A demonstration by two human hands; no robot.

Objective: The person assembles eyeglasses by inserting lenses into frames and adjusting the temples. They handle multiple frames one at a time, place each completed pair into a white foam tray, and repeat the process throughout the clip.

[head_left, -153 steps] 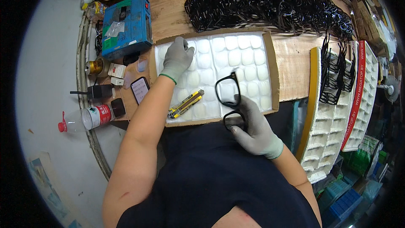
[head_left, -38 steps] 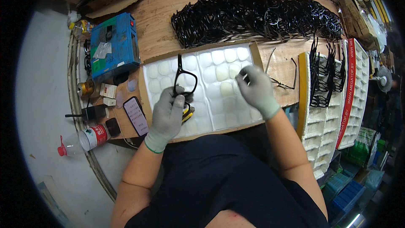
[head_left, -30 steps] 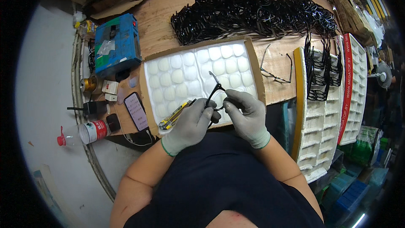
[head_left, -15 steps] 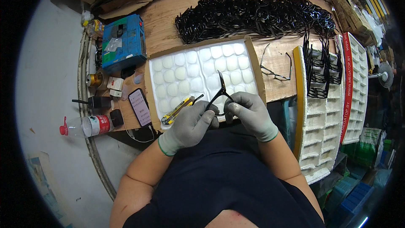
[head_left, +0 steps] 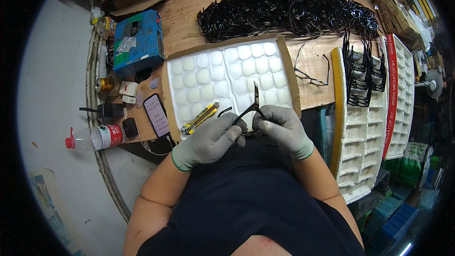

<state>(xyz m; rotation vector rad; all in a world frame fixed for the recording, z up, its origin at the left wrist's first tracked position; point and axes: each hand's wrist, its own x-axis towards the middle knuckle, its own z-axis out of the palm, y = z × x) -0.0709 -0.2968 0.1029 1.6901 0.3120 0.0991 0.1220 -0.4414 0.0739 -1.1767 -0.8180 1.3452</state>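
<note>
In the head view, a black plastic glasses frame (head_left: 254, 106) is held over the near edge of a shallow brown cardboard box (head_left: 290, 77) with rows of pale, rounded lenses (head_left: 249, 68). The grey-gloved left hand (head_left: 211, 138) grips one side; the grey-gloved right hand (head_left: 285, 132) pinches the other. A yellow-and-black cutter (head_left: 200, 118) lies in the box's near left corner. Behind the box sits a heap of shiny black frames (head_left: 284, 14).

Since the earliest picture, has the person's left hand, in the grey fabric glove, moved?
Yes: the left hand moved downward in the view, from over the upper-left part of the shallow brown cardboard tray to its lower edge.
</note>
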